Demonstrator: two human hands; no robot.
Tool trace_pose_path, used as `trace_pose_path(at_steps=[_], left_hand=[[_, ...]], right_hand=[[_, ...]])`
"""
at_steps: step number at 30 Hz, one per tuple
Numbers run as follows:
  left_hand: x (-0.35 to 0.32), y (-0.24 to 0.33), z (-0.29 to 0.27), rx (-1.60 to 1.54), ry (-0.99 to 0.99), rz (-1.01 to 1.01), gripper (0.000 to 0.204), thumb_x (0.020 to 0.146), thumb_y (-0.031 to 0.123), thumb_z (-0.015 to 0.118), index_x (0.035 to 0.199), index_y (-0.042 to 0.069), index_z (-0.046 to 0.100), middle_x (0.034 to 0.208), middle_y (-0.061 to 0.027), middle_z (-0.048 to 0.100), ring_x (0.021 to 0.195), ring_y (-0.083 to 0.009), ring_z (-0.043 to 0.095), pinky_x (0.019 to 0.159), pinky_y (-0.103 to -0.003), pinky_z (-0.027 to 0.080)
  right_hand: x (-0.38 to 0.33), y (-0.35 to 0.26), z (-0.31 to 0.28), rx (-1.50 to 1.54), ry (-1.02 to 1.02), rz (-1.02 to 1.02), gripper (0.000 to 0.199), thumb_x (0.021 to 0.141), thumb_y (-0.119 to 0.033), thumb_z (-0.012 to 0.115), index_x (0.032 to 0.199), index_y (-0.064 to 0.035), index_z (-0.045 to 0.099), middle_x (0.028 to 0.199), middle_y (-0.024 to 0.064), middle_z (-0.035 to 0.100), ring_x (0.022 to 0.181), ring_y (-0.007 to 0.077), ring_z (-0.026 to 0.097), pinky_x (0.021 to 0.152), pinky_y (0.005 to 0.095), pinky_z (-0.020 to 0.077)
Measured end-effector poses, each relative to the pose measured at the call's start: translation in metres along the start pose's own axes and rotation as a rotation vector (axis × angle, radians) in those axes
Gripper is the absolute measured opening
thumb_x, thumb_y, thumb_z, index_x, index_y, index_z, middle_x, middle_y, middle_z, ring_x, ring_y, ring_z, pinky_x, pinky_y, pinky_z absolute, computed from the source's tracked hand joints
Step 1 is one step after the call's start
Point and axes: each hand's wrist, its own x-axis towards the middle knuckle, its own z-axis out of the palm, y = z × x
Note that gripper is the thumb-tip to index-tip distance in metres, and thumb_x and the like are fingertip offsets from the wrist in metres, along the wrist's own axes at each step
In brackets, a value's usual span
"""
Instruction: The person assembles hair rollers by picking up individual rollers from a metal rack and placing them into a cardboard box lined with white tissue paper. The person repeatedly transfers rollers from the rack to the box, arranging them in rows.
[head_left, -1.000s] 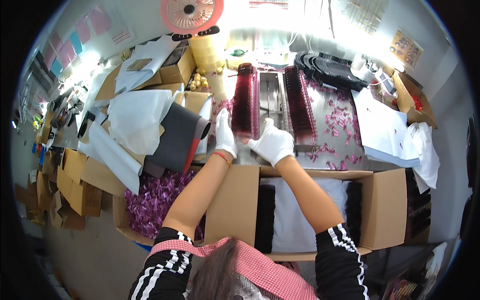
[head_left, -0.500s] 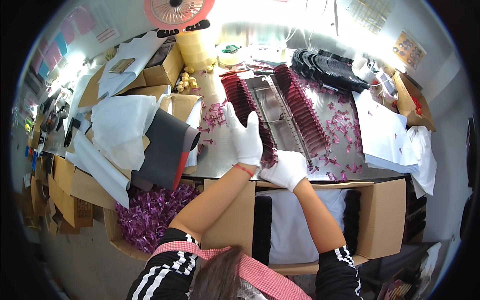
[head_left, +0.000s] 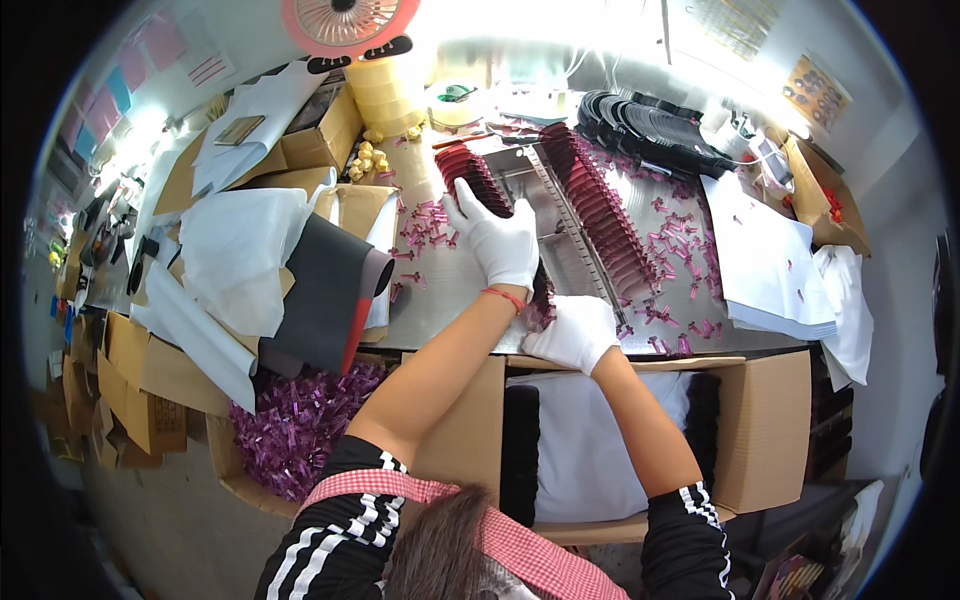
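A metal rack [head_left: 578, 250] lies on the worktable, with a row of thin dark red, glossy pieces along each side. My white-gloved left hand [head_left: 497, 240] straddles the left row [head_left: 465, 168], thumb on its inner side and fingers on its outer side. At the near end of that row, my white-gloved right hand [head_left: 575, 335] has its fingers closed on the last pieces; the fingertips are partly hidden. The right row [head_left: 600, 220] stands untouched. Small purple plastic clips [head_left: 680, 240] lie scattered on both sides of the rack.
An open carton with purple clips [head_left: 300, 430] stands at the lower left, and another carton [head_left: 765, 435] with white sheeting is below the table edge. Black curved strips [head_left: 645, 130] are stacked behind the rack. White sheets [head_left: 765, 260] lie right; a pink fan [head_left: 345, 20] is at the back.
My left hand has gone from upright, spread fingers to gripping around the left row, turning slightly inward. My right hand stays at the row's near end.
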Motion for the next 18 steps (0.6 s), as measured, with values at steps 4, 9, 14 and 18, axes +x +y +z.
trace_pose_path(at_steps=[4, 9, 14, 18], left_hand=[[0.001, -0.009, 0.001, 0.038, -0.033, 0.009, 0.091, 0.079, 0.02, 0.07, 0.152, 0.001, 0.02, 0.153, -0.034, 0.016, 0.138, -0.0472, 0.032, 0.112, -0.049, 0.033], [0.002, -0.01, -0.005, -0.067, -0.088, -0.072, 0.094, 0.078, 0.014, 0.066, 0.154, 0.002, 0.012, 0.155, -0.0339, 0.011, 0.142, -0.0448, 0.025, 0.116, -0.047, 0.027], [0.003, -0.024, -0.001, -0.245, -0.084, -0.158, 0.096, 0.08, 0.013, 0.066, 0.154, 0.0, 0.008, 0.156, -0.0325, 0.009, 0.146, -0.0409, 0.017, 0.119, -0.044, 0.021], [0.006, -0.031, -0.002, -0.32, -0.14, -0.161, 0.096, 0.082, 0.017, 0.069, 0.155, -0.001, 0.008, 0.158, -0.0285, 0.013, 0.148, -0.0367, 0.016, 0.12, -0.041, 0.018]], right_hand=[[0.001, -0.002, -0.002, 0.01, -0.011, -0.006, 0.025, 0.07, -0.036, 0.063, 0.069, -0.0122, 0.07, 0.071, 0.0149, 0.068, 0.071, 0.0359, 0.067, 0.065, 0.0433, 0.0541], [-0.003, -0.003, -0.014, 0.209, -0.044, -0.022, 0.059, 0.072, -0.047, 0.075, 0.119, -0.0129, 0.066, 0.107, 0.0133, 0.071, 0.087, 0.0308, 0.069, 0.078, 0.0394, 0.0545], [0.016, 0.006, -0.012, 0.488, -0.05, 0.148, 0.112, 0.071, -0.039, 0.075, 0.156, -0.0023, 0.013, 0.147, 0.0209, 0.047, 0.114, 0.0312, 0.063, 0.099, 0.036, 0.0478], [0.026, -0.01, -0.008, 0.585, -0.001, 0.116, 0.099, 0.075, -0.029, 0.07, 0.157, -0.0112, 0.018, 0.137, 0.0243, 0.055, 0.115, 0.0406, 0.061, 0.099, 0.04, 0.0481]])
